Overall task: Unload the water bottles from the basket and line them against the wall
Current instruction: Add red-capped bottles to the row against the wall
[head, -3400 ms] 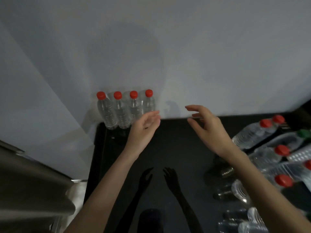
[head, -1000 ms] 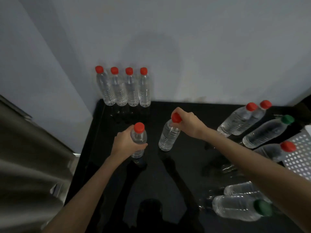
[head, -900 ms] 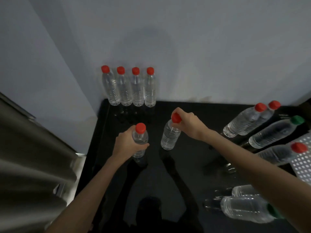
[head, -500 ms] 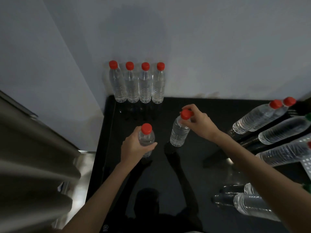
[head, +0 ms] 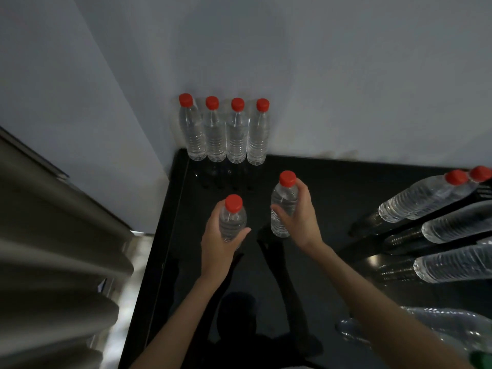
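Several clear water bottles with red caps (head: 225,134) stand in a row against the pale wall (head: 319,75) at the back left of the black table (head: 332,195). My left hand (head: 217,245) grips an upright red-capped bottle (head: 233,218) by its body. My right hand (head: 299,218) wraps round the body of a second upright bottle (head: 283,201), just to the right. Both held bottles are in front of the row. The basket is out of view.
Several bottles lie on their sides at the right (head: 426,198), (head: 458,265), and more at the lower right (head: 426,326), one with a green cap (head: 480,359). A beige curtain (head: 53,249) hangs left of the table edge.
Both hands took a bottle each from the right and stood them mid-table. My right hand has slid from the cap down to the bottle's body. The view shifted.
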`<state>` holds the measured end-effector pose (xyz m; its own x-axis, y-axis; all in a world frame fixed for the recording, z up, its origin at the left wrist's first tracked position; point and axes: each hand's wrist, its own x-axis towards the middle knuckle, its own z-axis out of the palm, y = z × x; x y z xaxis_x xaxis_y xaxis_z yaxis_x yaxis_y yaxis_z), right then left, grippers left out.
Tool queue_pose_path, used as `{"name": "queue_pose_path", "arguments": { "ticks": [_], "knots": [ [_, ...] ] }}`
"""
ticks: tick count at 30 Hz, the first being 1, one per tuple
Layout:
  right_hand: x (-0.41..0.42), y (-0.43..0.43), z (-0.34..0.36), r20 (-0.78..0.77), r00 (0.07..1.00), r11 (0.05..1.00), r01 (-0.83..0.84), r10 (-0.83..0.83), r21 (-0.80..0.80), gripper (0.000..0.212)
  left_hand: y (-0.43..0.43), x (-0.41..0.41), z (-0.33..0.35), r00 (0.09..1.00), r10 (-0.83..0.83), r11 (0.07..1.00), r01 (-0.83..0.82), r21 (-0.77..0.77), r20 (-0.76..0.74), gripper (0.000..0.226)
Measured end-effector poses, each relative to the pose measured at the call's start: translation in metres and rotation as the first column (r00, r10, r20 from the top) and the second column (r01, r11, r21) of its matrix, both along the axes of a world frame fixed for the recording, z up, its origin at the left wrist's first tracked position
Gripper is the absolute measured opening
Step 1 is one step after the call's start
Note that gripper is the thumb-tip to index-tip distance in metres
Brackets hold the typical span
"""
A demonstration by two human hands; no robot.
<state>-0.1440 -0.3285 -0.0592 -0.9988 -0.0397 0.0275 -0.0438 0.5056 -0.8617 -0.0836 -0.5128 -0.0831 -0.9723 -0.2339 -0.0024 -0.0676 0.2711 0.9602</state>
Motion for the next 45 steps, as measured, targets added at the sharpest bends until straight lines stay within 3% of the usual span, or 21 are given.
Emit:
{"name": "queue_pose_path", "arguments": {
  "ticks": [4, 9, 19, 30, 39, 42, 45],
  "knots": [
    [-0.015, 0.004, 0.003, 0.025, 0.998, 0.997, -0.053, 0.052, 0.057, 0.073, -0.001, -0.011, 0.005, 1.000, 0.012, 0.999, -0.012, -0.036, -0.010, 0.075],
    [-0.044, 0.020, 0.008, 0.058, 0.996, 0.997, 0.074, -0.073, -0.026, 0.069, 0.001, -0.041, 0.010, 0.998, 0.053, 0.998, -0.052, -0.020, 0.037, 0.075],
    [-0.127, 0.045, 0.022, 0.012, 0.997, 0.994, 0.078, -0.077, -0.083, 0.071, 0.052, -0.151, 0.021, 0.992, -0.116, 0.991, 0.119, 0.060, -0.052, 0.077],
    [-0.187, 0.064, 0.002, -0.066, 0.997, 0.998, 0.024, -0.027, -0.055, 0.067, 0.096, -0.230, -0.006, 0.990, -0.137, 0.986, 0.138, 0.092, -0.015, 0.078],
    [-0.193, 0.072, -0.008, -0.064, 0.993, 0.994, -0.102, 0.099, -0.039, 0.068, 0.094, -0.225, -0.018, 0.977, -0.199, 0.972, 0.206, 0.110, -0.070, 0.076],
    [-0.189, 0.072, -0.010, -0.038, 0.994, 0.993, -0.108, 0.106, -0.055, 0.068, 0.091, -0.213, -0.021, 0.976, -0.217, 0.958, 0.216, 0.190, -0.014, 0.075],
    [-0.187, 0.072, -0.008, -0.017, 0.995, 0.992, -0.099, 0.098, -0.084, 0.071, 0.091, -0.197, -0.033, 0.980, -0.103, 0.967, 0.059, 0.247, 0.172, 0.062]
  ]
}}
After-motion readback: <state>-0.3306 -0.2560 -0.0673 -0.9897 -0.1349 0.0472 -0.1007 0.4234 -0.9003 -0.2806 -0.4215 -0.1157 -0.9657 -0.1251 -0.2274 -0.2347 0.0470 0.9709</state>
